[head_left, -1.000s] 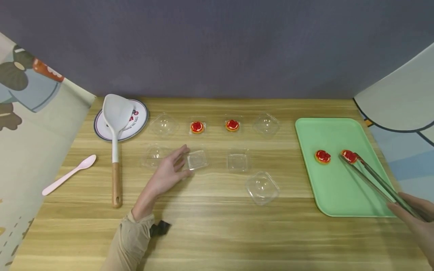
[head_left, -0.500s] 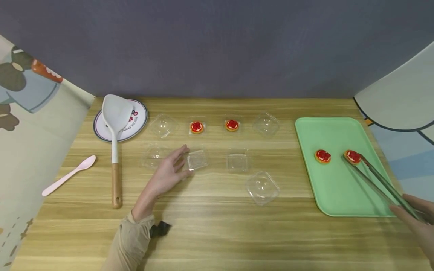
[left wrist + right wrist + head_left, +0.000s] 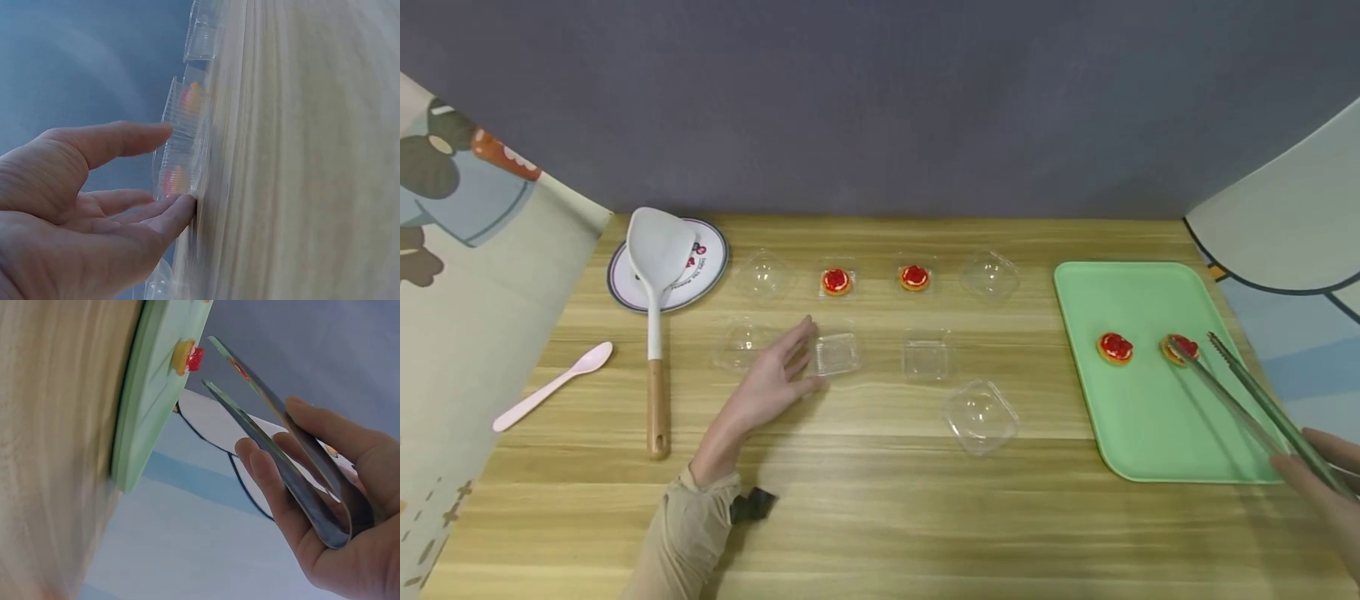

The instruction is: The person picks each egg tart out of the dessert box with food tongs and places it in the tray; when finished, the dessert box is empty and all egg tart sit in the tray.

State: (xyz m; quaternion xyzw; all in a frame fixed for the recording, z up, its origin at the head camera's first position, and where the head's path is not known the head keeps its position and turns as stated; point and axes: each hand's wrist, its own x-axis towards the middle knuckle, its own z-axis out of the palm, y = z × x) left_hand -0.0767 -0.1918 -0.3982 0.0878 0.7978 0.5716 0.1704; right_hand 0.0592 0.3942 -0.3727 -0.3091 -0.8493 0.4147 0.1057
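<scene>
Two red-topped tarts lie on a green tray (image 3: 1165,425) by the right edge of the counter (image 3: 880,517). The left tart (image 3: 1115,348) sits near the tray's left edge; the right tart (image 3: 184,357) lies between the tray's middle and its right edge. At the tray's near right corner the right hand (image 3: 1330,508) has its fingers wrapped around metal tongs (image 3: 255,433) — the tips parted, just off the right tart. The left hand (image 3: 769,387) has its fingers loose and spread beside a clear container (image 3: 837,356); whether they press it I cannot tell. Toward the counter's back left corner, a spatula (image 3: 655,333) rests its head on a plate (image 3: 711,271).
</scene>
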